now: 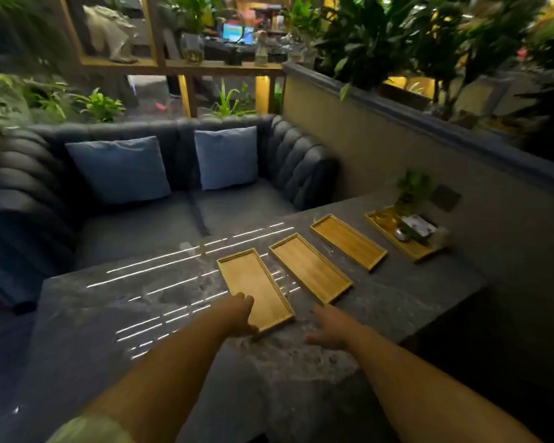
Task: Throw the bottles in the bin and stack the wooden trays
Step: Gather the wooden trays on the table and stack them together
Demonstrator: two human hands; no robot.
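Note:
Three empty wooden trays lie side by side on the dark stone table (179,321): a near tray (256,282), a middle tray (311,266) and a far tray (349,241). My left hand (237,314) grips the near tray at its front left corner. Just right of that tray, my right hand (330,327) hovers over the table with its fingers spread, holding nothing. No bottle and no bin are in view.
A fourth wooden tray (406,247) at the table's far right end carries a small plant and small items. A dark sofa (135,225) with two blue cushions stands behind the table. A low wall (397,155) topped with plants runs along the right.

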